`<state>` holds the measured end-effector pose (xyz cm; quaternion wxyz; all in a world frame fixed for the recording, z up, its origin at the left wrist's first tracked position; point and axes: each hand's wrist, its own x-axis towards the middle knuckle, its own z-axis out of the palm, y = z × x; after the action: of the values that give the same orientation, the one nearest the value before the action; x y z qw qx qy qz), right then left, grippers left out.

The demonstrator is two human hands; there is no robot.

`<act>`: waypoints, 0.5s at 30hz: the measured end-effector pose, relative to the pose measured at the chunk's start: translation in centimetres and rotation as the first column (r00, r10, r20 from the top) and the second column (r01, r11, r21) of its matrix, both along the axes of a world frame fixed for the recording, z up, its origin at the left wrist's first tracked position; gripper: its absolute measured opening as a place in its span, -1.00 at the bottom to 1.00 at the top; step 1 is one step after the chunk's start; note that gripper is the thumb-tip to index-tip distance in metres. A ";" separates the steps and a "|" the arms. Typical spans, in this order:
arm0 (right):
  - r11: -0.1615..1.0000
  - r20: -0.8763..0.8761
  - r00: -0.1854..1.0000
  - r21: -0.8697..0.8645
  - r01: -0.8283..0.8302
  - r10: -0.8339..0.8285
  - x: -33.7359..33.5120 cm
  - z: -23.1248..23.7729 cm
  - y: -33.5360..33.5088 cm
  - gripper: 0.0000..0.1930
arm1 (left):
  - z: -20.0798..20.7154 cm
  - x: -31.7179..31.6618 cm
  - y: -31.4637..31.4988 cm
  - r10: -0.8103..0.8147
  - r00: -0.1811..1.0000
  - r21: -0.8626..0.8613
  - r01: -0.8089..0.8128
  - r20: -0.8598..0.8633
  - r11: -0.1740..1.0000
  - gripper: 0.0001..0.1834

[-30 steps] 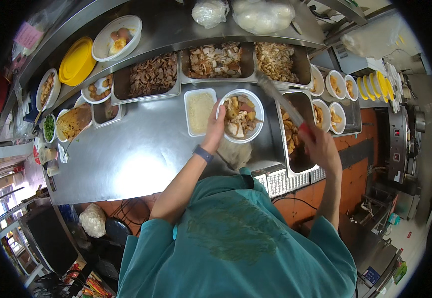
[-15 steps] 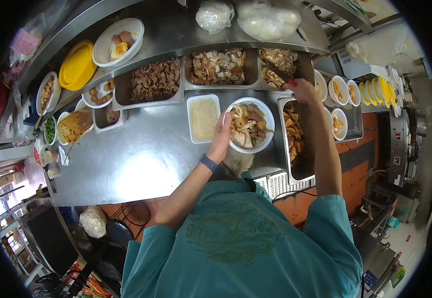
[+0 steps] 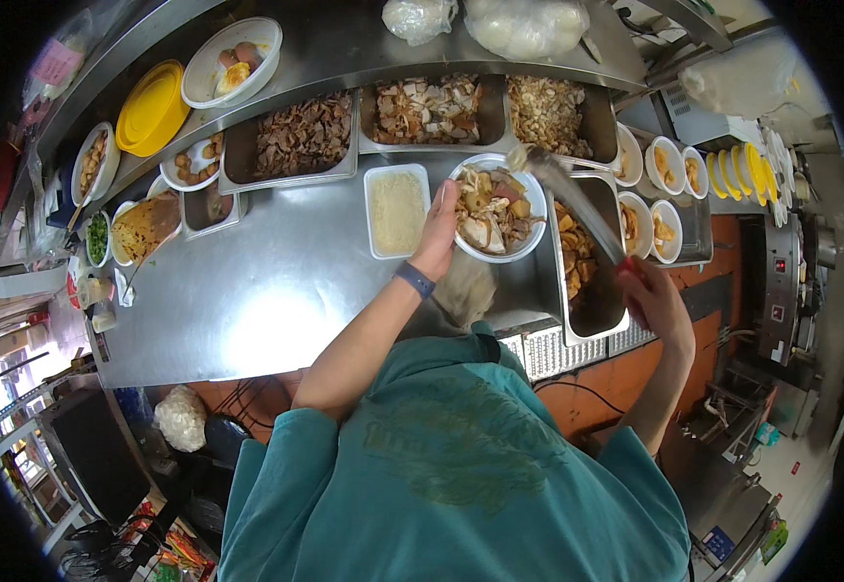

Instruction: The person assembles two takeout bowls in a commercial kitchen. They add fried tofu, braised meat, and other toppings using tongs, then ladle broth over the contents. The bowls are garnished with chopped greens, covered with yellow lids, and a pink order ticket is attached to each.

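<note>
On the worktop (image 3: 179, 291), a tub (image 3: 402, 255) lies left of the bowl (image 3: 519, 257) in the left hand (image 3: 434, 238); three trays (image 3: 434, 148) run behind (before the shelf (image 3: 344, 48)), a fourth tray (image 3: 591, 312) stands to the right.

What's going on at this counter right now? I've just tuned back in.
The person's left hand holds a white bowl of mixed chopped food above the steel counter. The right hand grips the red handle of a long metal utensil, its tip by the bowl's far right rim; whether they touch I can't tell. The shaft crosses over a pan of browned chunks. A white tray of pale food sits left of the bowl.
</note>
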<state>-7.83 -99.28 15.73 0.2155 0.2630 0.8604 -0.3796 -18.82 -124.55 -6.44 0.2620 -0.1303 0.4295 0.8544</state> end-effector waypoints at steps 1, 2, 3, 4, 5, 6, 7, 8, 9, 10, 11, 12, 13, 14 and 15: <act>0.996 -0.015 0.998 -0.070 -0.063 0.062 0.8 0.6 -0.9 -0.72 | -0.2 0.1 0.0 -0.017 1.000 -0.012 0.017 0.004 1.000 -0.27; 0.993 0.019 0.996 -0.078 -0.087 0.089 1.3 0.7 -1.6 -0.73 | -0.4 0.2 0.0 -0.031 0.999 0.012 0.031 0.015 0.999 -0.27; 0.997 0.076 0.994 -0.027 -0.075 0.077 1.7 1.0 -2.4 -0.74 | -0.6 0.3 0.0 -0.047 0.999 0.039 0.046 0.025 0.998 -0.28; 0.983 0.012 0.983 -0.046 -0.180 0.181 2.0 0.9 -2.9 -0.72 | -0.8 0.4 0.1 -0.060 0.998 0.072 0.058 0.026 0.996 -0.28; 0.946 -0.158 0.933 0.031 -0.323 0.324 2.2 1.0 -3.5 -0.72 | -1.0 0.4 0.2 -0.061 0.997 0.076 0.058 0.046 0.995 -0.28; 0.953 -0.092 0.953 0.130 -0.275 0.288 2.3 0.9 -3.8 -0.73 | -1.1 0.7 0.1 -0.055 0.997 0.083 0.050 0.063 0.995 -0.29; 0.949 -0.107 0.946 0.110 -0.295 0.307 2.4 0.9 -4.2 -0.74 | -1.2 0.9 0.0 -0.043 0.996 0.088 0.036 0.078 0.995 -0.29; 0.949 -0.108 0.953 0.178 -0.261 0.283 2.4 0.9 -4.4 -0.74 | -1.2 1.0 -0.2 -0.038 0.993 0.047 0.033 0.115 0.998 -0.29; 0.947 -0.138 0.948 0.193 -0.258 0.287 2.4 0.9 -4.6 -0.74 | -1.1 0.9 -0.4 -0.038 0.996 0.058 0.034 0.076 0.998 -0.30; 0.945 -0.101 0.963 0.242 -0.220 0.251 2.4 1.1 -4.7 -0.74 | -0.9 1.0 -0.6 -0.041 0.997 0.064 0.037 0.064 0.997 -0.30; 0.941 -0.137 0.946 0.214 -0.262 0.295 2.3 1.1 -4.8 -0.74 | -0.6 1.1 -0.8 -0.043 0.997 0.060 0.039 0.070 0.997 -0.30; 0.938 -0.111 0.948 0.221 -0.268 0.297 2.3 1.3 -4.9 -0.74 | -0.3 1.1 -0.9 -0.032 0.999 0.050 0.031 0.022 0.998 -0.32; 0.935 -0.094 0.952 0.238 -0.262 0.291 2.3 1.3 -4.9 -0.74 | 0.2 1.2 -0.9 -0.023 1.000 0.031 0.023 -0.004 0.999 -0.33; 0.922 -0.102 0.939 0.252 -0.295 0.329 2.3 1.5 -5.0 -0.73 | 0.6 1.4 -1.0 -0.013 0.999 0.016 0.014 -0.038 1.000 -0.34; 0.907 -0.121 0.925 0.277 -0.317 0.360 2.4 1.6 -5.1 -0.73 | 1.1 1.5 -1.0 -0.001 0.998 -0.048 -0.002 -0.069 0.999 -0.37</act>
<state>-5.44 -104.35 17.30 0.1692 0.1012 0.9494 -0.2445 -17.31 -125.60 -5.30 0.2435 -0.1073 0.4588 0.8478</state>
